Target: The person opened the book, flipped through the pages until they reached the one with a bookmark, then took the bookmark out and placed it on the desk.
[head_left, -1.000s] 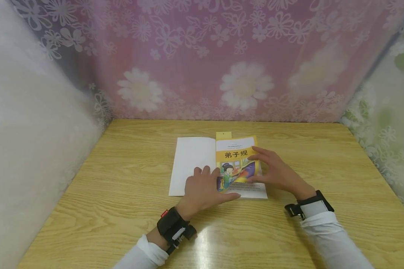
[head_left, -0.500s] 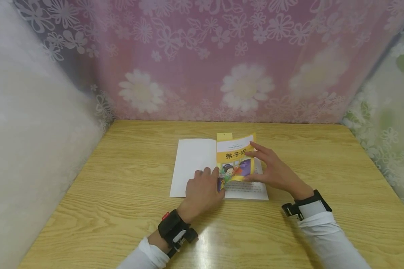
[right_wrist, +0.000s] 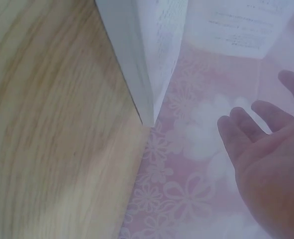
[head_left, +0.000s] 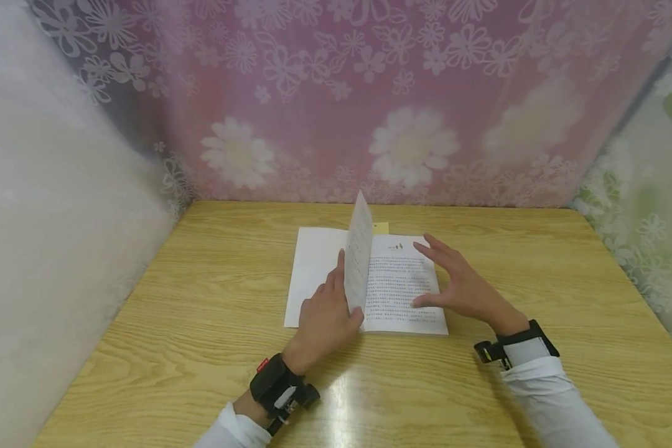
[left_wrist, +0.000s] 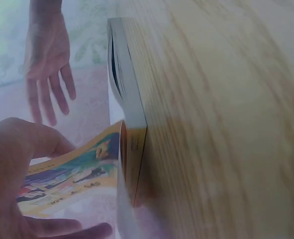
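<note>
An open book [head_left: 406,289] lies on the table, blank white on its left side and printed on its right. One leaf [head_left: 359,249] stands nearly upright at the spine, text facing right; the left wrist view shows its coloured picture side [left_wrist: 82,172]. My left hand [head_left: 327,311] is at this leaf, fingers extended along its left side and thumb by its lower edge, with a wide gap between thumb and index finger. Over the right page's outer edge hovers my right hand [head_left: 462,283], fingers spread and holding nothing; the right wrist view shows it [right_wrist: 273,154] apart from the book.
A yellow tab [head_left: 381,228] sticks out past the book's top edge. The wood-grain table [head_left: 201,280] reaches to a pink floral curtain [head_left: 325,124] at the back. Pale curtains [head_left: 61,218] hang at both sides.
The picture leaf has swung up from the right side to stand at the spine. My right hand has let go of it, while my left hand has shifted slightly left and turned to its side.
</note>
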Action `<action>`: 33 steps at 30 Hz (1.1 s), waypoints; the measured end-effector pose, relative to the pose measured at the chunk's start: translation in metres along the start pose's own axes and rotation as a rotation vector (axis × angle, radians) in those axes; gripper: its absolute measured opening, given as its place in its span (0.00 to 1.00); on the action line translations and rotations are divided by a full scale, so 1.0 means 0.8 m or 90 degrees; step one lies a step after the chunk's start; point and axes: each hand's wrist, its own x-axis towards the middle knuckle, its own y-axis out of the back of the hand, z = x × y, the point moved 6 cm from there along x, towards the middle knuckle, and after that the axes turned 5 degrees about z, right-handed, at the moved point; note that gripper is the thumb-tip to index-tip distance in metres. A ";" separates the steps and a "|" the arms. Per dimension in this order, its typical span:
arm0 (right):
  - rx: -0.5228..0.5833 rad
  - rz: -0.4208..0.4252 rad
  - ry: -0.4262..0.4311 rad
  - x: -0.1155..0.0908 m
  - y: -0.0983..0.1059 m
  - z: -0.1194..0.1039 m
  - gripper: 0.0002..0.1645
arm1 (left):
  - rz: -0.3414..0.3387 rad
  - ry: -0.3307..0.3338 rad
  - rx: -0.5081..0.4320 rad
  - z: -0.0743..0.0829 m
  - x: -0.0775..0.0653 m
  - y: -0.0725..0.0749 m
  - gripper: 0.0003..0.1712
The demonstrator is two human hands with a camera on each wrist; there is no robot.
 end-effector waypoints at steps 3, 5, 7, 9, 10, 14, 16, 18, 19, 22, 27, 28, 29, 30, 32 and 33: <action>-0.005 -0.016 -0.009 -0.001 -0.002 0.003 0.59 | 0.063 -0.017 -0.021 -0.006 0.000 0.014 0.59; -0.008 -0.021 -0.013 -0.003 -0.003 0.005 0.59 | 0.100 -0.032 -0.023 -0.011 0.001 0.022 0.60; -0.014 -0.026 -0.017 -0.004 -0.004 0.008 0.59 | 0.126 -0.042 -0.018 -0.016 0.002 0.029 0.61; -0.021 -0.030 -0.020 -0.005 -0.006 0.011 0.59 | 0.134 -0.040 -0.008 -0.023 0.002 0.033 0.62; -0.024 -0.033 -0.022 -0.005 -0.006 0.012 0.60 | 0.136 -0.037 -0.005 -0.026 0.002 0.033 0.62; -0.039 -0.057 -0.033 -0.007 -0.009 0.017 0.61 | 0.119 -0.018 0.009 -0.044 0.002 0.032 0.63; -0.044 -0.074 -0.042 -0.009 -0.011 0.019 0.61 | 0.097 -0.020 0.020 -0.052 0.002 0.030 0.62; -0.045 -0.088 -0.047 -0.010 -0.013 0.021 0.61 | 0.055 -0.032 0.032 -0.056 0.003 0.025 0.61; -0.046 -0.095 -0.048 -0.011 -0.014 0.022 0.61 | 0.030 -0.045 0.037 -0.057 0.003 0.022 0.60; -0.051 -0.111 -0.048 -0.013 -0.017 0.024 0.61 | -0.041 -0.107 0.037 -0.053 0.002 0.013 0.58; -0.066 -0.136 -0.048 -0.016 -0.022 0.034 0.62 | -0.102 -0.249 0.020 -0.040 -0.003 0.003 0.48; -0.068 -0.143 -0.049 -0.018 -0.023 0.037 0.62 | -0.114 -0.264 0.014 -0.039 -0.005 0.001 0.45; -0.066 -0.148 -0.050 -0.018 -0.024 0.039 0.63 | -0.129 -0.270 0.003 -0.039 -0.006 0.000 0.42; -0.065 -0.152 -0.051 -0.019 -0.025 0.041 0.63 | -0.147 -0.270 -0.003 -0.040 -0.007 -0.001 0.40; -0.062 -0.162 -0.049 -0.021 -0.028 0.044 0.64 | -0.184 -0.254 -0.008 -0.043 -0.009 -0.005 0.37; -0.060 -0.165 -0.047 -0.022 -0.029 0.044 0.64 | -0.201 -0.243 -0.008 -0.045 -0.010 -0.007 0.36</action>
